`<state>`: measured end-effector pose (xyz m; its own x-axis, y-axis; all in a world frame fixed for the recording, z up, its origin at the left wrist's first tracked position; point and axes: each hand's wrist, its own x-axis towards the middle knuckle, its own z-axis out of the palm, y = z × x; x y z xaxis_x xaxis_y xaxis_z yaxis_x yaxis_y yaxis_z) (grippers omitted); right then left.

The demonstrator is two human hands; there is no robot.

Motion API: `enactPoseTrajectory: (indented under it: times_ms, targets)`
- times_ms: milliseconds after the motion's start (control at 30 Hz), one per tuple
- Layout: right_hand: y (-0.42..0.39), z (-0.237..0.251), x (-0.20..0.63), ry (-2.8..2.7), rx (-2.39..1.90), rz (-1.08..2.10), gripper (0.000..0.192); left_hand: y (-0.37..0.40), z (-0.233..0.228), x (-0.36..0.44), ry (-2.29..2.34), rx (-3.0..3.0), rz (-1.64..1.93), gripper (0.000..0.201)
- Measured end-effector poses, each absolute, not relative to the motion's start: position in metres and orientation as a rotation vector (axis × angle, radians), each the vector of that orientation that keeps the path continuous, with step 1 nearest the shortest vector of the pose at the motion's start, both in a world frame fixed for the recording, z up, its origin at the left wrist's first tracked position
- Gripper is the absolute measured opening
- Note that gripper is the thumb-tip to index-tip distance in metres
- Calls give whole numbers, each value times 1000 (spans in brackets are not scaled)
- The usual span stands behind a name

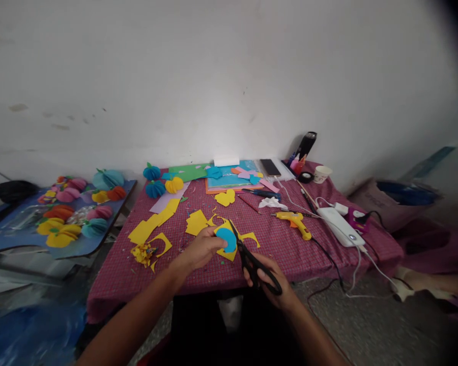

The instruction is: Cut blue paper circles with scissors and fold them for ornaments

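My left hand [205, 250] pinches a blue paper circle [226, 239] laid over a piece of yellow paper [229, 255], above the front of the table. Black scissors [251, 264] are in my right hand [270, 279], with fingers through the handles. Their blades point up and away, along the right edge of the blue circle and the yellow paper. Cut yellow paper scraps [161, 245] lie to the left of my left hand, beside a crumpled heap of yellow bits [143, 254]. Another curved yellow offcut [252, 237] is just right of the blades.
A yellow glue gun [295, 221] and a white power strip [339, 226] with cables lie to the right. Paper pumpkins [155, 189] stand at the back left; more fill the blue side table [19, 236]. A phone [270, 168], paper cup [322, 174] and black bottle [306, 145] are near the wall.
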<state>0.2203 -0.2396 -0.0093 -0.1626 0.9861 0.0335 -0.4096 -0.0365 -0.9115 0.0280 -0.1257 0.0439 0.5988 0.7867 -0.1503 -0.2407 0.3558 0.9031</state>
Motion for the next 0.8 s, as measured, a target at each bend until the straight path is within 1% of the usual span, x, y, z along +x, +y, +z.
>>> enactPoseTrajectory:
  times_ms: [133,267,400,800]
  targets:
    - [-242,-12,218,-943,-814,1494,46,-135,36,38,664,838,987,14]
    - [-241,-13,217,-939,-821,1470,46,-141,32,46,705,800,1091,17]
    - [-239,-15,218,-954,-841,1459,49,-142,32,49,745,825,1112,15]
    - [-237,-12,217,-967,-894,1454,40,-144,34,51,782,843,1126,13]
